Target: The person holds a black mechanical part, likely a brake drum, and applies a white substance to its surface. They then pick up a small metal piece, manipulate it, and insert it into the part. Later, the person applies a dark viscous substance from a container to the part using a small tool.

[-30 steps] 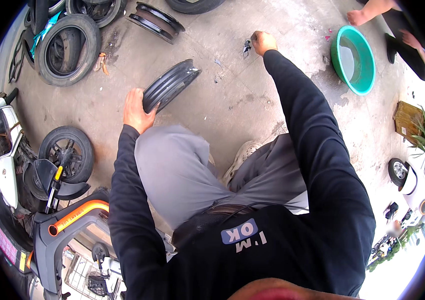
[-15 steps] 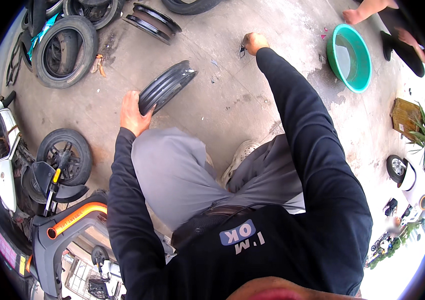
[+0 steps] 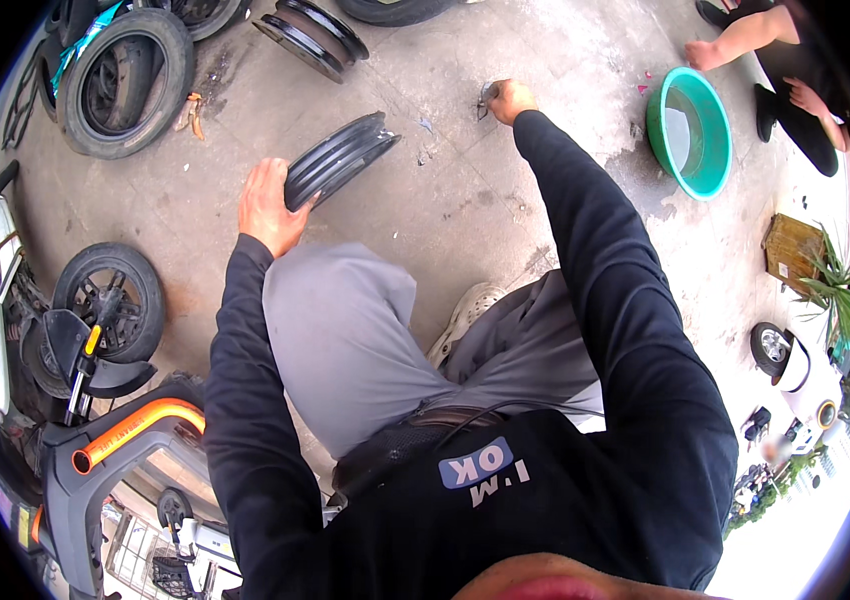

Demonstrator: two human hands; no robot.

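Observation:
My left hand (image 3: 270,205) is closed on the lower left end of a black wheel rim (image 3: 343,155), tilted on its side beside my left knee. My right hand (image 3: 511,100) reaches out onto the concrete floor (image 3: 455,210), its fingers closed around a small dark and silvery item (image 3: 486,103) too small to name. A second black rim (image 3: 310,40) lies farther off above the first.
Tyres (image 3: 127,90) are piled at upper left. A scooter wheel (image 3: 115,305) and orange-tubed scooter frame (image 3: 125,425) stand left. A green basin (image 3: 695,140) holds water at right, beside another person's hand (image 3: 700,52). A plant (image 3: 835,290) and wooden board (image 3: 790,250) are farther right.
The view has shifted slightly. My right hand has moved a little left and down, closing over the small item on the floor. My left hand stays on the rim.

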